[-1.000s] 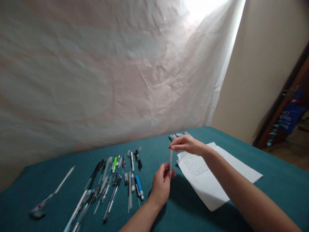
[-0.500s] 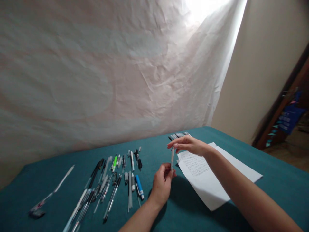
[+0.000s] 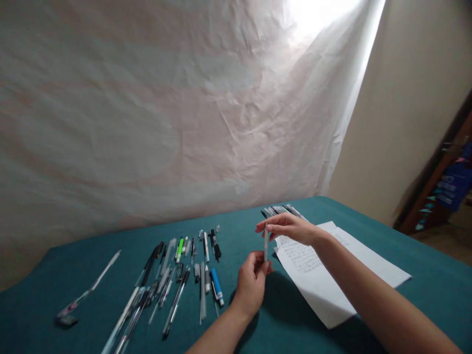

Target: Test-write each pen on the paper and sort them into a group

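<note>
Between my two hands a slim pale pen [image 3: 266, 244] stands nearly upright above the table. My left hand [image 3: 252, 280] is closed around its lower end, with thumb and fingers pinching it. From above, my right hand [image 3: 287, 227] pinches the top end of the same pen between thumb and fingers. Its tip is hidden in the left fingers. Just right of the pen lie sheets of paper [image 3: 324, 290] with handwriting, partly under my right forearm. Left of my left hand is a blue pen [image 3: 217, 286], the nearest of several loose pens and pen parts.
Several pens, caps and clear tubes lie spread on the green tablecloth [image 3: 236, 231], among them a green marker [image 3: 179, 249]. A row of pens [image 3: 280, 210] sits behind my right hand. At far left is a white strip [image 3: 98, 280] with a dark end. A pale sheet [image 3: 184, 123] hangs behind.
The whole view has shifted slightly, so the table's things appear a little further right. My right hand's fingers sit slightly lower on the pen's top. Both hands keep hold of it.
</note>
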